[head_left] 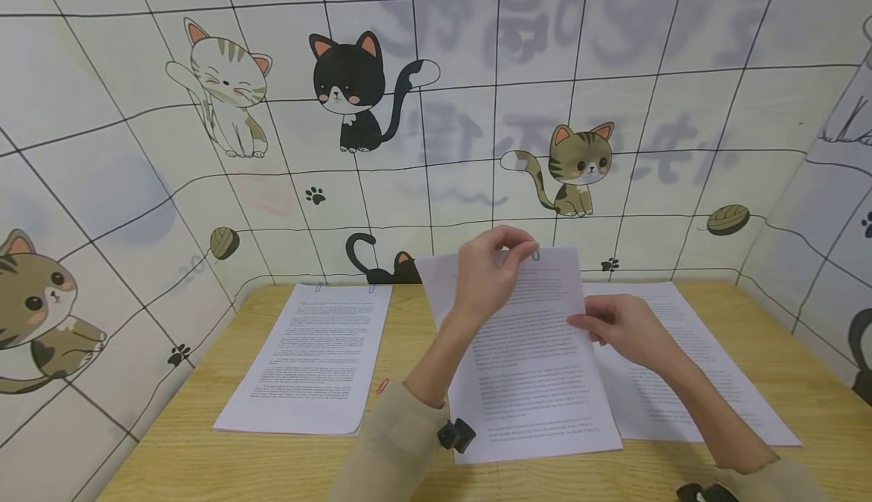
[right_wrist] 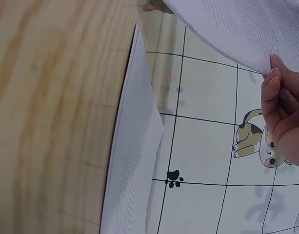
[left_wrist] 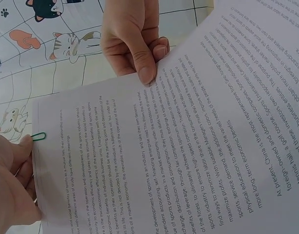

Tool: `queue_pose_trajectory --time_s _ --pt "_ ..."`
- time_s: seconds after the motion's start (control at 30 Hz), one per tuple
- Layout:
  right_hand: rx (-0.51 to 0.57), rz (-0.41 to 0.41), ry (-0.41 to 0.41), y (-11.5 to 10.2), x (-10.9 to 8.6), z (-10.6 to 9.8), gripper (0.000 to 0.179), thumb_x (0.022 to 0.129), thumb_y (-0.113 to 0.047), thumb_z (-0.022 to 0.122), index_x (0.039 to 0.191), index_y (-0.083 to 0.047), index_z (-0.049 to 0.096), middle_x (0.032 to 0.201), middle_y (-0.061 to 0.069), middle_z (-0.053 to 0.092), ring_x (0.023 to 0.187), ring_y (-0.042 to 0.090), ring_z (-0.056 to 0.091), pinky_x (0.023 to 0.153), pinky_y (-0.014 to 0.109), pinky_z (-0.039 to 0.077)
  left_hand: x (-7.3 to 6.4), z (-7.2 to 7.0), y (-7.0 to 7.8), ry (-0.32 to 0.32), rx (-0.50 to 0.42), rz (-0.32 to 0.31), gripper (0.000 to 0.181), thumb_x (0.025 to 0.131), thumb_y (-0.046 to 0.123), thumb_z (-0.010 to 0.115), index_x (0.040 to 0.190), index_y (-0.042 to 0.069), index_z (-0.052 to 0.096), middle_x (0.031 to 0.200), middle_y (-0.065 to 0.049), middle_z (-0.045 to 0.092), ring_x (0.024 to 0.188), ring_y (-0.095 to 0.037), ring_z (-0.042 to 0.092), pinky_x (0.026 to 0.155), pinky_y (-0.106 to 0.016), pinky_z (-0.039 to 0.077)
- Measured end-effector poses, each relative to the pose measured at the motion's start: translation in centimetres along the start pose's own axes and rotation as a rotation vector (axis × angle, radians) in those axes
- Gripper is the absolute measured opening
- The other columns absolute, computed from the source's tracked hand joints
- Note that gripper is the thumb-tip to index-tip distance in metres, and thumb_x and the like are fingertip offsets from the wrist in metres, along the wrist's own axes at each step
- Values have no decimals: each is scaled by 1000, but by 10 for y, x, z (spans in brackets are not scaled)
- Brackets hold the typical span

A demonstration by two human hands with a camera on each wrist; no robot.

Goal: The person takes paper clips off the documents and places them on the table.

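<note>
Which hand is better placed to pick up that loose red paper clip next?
Probably the left hand, once off the printed sheets: the red paper clip lies beside the left sleeve. The right hand pinches their right edge and would have to reach across.

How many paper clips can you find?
4 visible: two paper clips on the far edge of the left stack, one reddish clip on the table, one green clip on the held stack. The left hand may hide more.
</note>
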State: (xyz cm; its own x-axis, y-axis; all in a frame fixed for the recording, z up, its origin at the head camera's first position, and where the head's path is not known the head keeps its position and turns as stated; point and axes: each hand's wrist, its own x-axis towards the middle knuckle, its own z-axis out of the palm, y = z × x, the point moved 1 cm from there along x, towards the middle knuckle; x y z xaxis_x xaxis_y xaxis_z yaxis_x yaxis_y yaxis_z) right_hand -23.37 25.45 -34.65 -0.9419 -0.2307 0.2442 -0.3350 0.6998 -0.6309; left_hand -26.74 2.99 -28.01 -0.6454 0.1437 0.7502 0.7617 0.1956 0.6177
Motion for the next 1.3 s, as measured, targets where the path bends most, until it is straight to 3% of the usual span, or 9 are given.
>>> queue_pose_trajectory --time_s 0.37,0.53,0.7,0.87,1.3 --pt "-5 7 -12 0 0 -2 7 94 -13 72 98 -8 72 70 -2 58 65 15 54 55 25 39 2 -3 -3 113 -46 -52 7 91 10 76 92 3 74 86 -4 74 78 -9 64 74 -23 52" --pt "-22 8 -5 1 0 -2 6 95 -15 72 93 -9 71 67 -3 56 64 14 53 55 24 38 2 -8 -1 131 -81 -50 9 92 11 75 95 2 74 89 -5 74 80 -12 65 77 -25 52" --pt "-21 3 1 1 0 -2 10 95 -18 72 90 -10 69 66 -3 55 62 12 51 54 24 36 0 -14 2 102 -86 -37 10 94 11 73 97 2 72 90 -7 74 81 -14 64 80 -26 52" --pt "-14 -1 6 1 0 -2 12 95 -18 72 87 -11 67 64 -2 54 60 11 49 52 24 33 -7 -23 2 50 -73 -66 9 95 12 72 97 4 72 89 -4 73 81 -12 62 79 -25 51" --pt "-7 2 -4 2 0 -1 9 95 -15 72 89 -9 68 67 -3 56 62 13 51 53 24 35 -29 -44 -7 -67 -18 -88 9 95 13 71 97 4 73 89 -3 73 80 -13 65 77 -28 53"
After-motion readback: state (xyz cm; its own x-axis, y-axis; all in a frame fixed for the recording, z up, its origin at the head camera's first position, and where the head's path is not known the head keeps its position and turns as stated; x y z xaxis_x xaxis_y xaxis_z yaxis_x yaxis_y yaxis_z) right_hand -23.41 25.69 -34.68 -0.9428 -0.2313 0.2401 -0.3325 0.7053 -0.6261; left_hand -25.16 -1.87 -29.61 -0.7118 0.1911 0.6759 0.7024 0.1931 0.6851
